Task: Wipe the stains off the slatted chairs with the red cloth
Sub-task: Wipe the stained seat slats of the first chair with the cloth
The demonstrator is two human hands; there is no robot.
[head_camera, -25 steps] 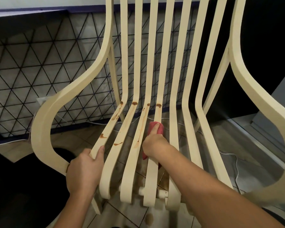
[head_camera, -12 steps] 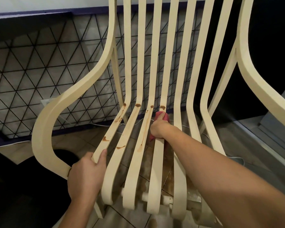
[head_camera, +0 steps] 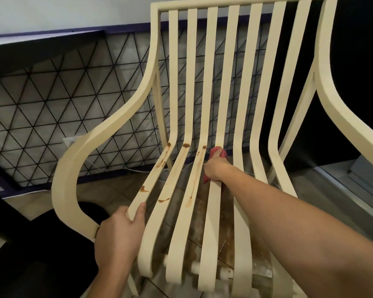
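My right hand reaches far into the cream slatted chair, its fingers curled round the crumpled red cloth and pressing it down on the chair's fourth slat from the left, just below the bend where seat turns up into back; a corner of the cloth hangs out beside my wrist, between that slat and the third; my left hand grips the front of the chair's leftmost seat slat, thumb laid along the top and fingers wrapped underneath; the brown stains show on the three slats left of the cloth, as dark spots at the bend, a long drip down the third slat, and smaller smears nearer the front on the first and second; a small brown mark sits at the bend just above the cloth; under the chair lies the tan tiled floor, blotched darker beneath the seat; behind the chair stands a pale panel with black triangular mesh, a thin white cable running along its foot.
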